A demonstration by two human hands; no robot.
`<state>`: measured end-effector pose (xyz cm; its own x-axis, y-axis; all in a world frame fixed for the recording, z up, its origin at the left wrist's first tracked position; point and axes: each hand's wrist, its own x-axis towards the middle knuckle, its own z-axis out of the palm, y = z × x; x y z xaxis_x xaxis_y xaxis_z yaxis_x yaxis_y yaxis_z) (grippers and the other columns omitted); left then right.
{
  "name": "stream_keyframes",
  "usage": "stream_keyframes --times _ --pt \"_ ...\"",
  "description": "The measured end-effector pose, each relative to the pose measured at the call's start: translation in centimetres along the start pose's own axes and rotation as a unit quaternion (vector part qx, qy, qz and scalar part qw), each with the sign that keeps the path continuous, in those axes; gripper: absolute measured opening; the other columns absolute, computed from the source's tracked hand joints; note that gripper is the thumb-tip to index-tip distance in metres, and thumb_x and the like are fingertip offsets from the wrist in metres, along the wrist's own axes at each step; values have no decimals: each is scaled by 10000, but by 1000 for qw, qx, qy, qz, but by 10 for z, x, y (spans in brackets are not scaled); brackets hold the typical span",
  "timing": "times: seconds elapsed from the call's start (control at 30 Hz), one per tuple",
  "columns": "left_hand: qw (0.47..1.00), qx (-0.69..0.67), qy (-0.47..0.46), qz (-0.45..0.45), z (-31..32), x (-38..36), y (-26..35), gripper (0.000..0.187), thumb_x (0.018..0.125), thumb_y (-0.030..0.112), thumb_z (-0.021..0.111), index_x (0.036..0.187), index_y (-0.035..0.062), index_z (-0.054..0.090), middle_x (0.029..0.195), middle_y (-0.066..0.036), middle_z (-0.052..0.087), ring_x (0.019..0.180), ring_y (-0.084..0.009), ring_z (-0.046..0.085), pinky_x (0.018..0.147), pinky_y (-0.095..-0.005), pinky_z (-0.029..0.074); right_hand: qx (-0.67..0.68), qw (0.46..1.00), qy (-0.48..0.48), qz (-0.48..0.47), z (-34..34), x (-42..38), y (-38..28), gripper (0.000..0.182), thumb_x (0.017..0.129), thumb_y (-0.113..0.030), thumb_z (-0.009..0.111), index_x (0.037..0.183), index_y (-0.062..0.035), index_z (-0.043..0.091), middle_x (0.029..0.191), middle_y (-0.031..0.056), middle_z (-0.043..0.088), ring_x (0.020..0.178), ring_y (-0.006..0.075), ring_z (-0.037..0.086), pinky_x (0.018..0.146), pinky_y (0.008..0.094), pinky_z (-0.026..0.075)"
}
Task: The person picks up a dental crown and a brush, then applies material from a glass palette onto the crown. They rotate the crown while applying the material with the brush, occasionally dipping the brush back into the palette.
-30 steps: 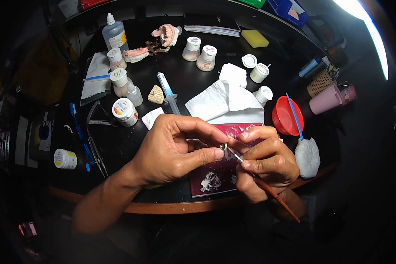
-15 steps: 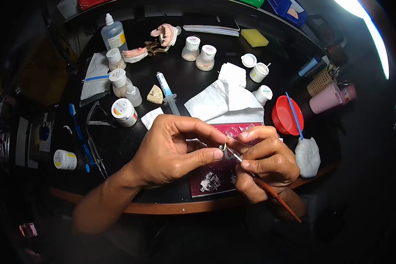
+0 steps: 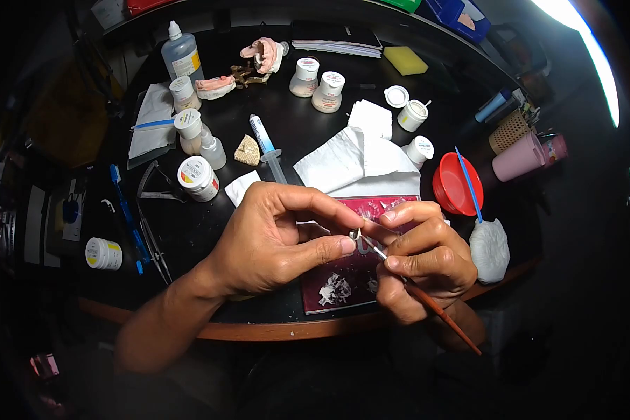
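Observation:
My left hand (image 3: 269,241) pinches a small tooth-shaped piece, likely a dental crown (image 3: 355,234), between thumb and index finger. It is tiny, with a shiny side and a pale side. In my right hand (image 3: 430,255) is a thin brush (image 3: 441,315) with a reddish-brown handle and a metal ferrule, held like a pen. Its tip is at the crown; contact is too small to make out. Beneath both hands lies a maroon slab (image 3: 315,297) bearing a crumbled white patch (image 3: 334,289) and whitish smears. My hands partly cover the slab.
Behind the slab are folded white tissues (image 3: 332,161). To the right stand a red bowl (image 3: 449,189) with a blue stick and a whitish lump (image 3: 490,252). Several white-lidded jars, a syringe (image 3: 264,140), a dental model (image 3: 262,54) and blue-handled tools (image 3: 126,210) surround the work area.
The brush and my right hand have shifted very slightly down and to the right. My left hand and the crown look unmoved.

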<state>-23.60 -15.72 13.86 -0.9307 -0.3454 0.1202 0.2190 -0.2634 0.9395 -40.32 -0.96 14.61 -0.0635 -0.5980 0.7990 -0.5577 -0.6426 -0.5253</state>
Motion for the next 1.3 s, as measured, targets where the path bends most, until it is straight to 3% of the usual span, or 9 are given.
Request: stream_keyframes --times 1.3 --pt "1000 8 1 -8 0 0 1 244 862 -79 754 1102 -66 715 1094 -161 726 1037 -170 690 920 -294 560 -6 1000 -2 -1 1 2 -1 227 623 134 683 813 18 641 770 104 625 964 344 697 797 424 650"
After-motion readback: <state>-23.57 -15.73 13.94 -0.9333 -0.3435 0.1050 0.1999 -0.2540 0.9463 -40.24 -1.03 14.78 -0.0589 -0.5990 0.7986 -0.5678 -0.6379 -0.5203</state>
